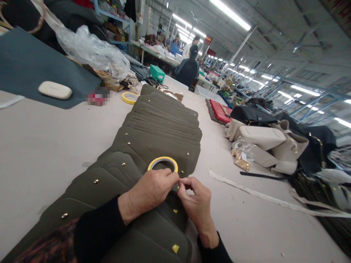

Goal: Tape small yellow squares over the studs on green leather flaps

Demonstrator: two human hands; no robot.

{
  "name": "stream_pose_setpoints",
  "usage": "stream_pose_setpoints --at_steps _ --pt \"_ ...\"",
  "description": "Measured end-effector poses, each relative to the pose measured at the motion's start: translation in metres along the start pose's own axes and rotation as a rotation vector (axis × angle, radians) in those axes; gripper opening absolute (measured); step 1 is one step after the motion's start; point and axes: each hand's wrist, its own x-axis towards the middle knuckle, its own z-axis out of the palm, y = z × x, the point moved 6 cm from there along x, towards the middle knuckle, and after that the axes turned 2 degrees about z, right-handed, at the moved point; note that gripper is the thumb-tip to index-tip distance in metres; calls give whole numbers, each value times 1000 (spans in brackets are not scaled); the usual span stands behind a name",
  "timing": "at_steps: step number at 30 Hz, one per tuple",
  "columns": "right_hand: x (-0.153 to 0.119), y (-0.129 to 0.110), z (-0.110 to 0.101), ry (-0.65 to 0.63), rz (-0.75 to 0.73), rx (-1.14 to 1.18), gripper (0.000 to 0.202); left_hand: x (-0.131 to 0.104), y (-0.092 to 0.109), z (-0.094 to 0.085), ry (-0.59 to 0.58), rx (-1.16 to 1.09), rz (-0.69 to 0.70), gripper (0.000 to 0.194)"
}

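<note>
My left hand (152,188) is closed on a roll of yellow tape (163,159), gripping its near side over the panels. Close beside it, my right hand (196,199) pinches thumb and forefinger together, almost touching the left fingertips. What sits in that pinch is too small to make out, though a speck of yellow shows just below. Under both hands lies a long overlapping row of dark olive panels (161,137) with rounded corners and small gold-coloured metal fittings. Small yellow tape pieces (175,248) stick to the nearer panels along their right side.
A second yellow tape roll (129,98) lies beyond the panels, near a white case (55,90) and a green box (157,73). Beige bags (274,146), black bags and a pale strip (255,191) are at right. A seated person (189,67) is farther back.
</note>
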Motion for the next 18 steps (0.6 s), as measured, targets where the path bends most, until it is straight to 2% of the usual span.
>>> stream_pose_setpoints --at_steps 3,6,10,13,15,18 --pt "-1 17 9 -67 381 295 10 1 3 -3 90 95 25 24" --pt "-3 24 21 -105 604 562 14 2 5 -6 172 142 48 26" --pt "-4 36 28 -66 714 699 16 -2 11 -10 248 120 69 25" --pt "-5 58 23 23 762 662 20 -5 16 -8 249 67 84 20" --pt "-5 72 20 6 786 597 24 -5 15 -4 202 87 45 16" --pt "-5 85 19 -123 772 514 31 -1 7 7 52 181 -48 11"
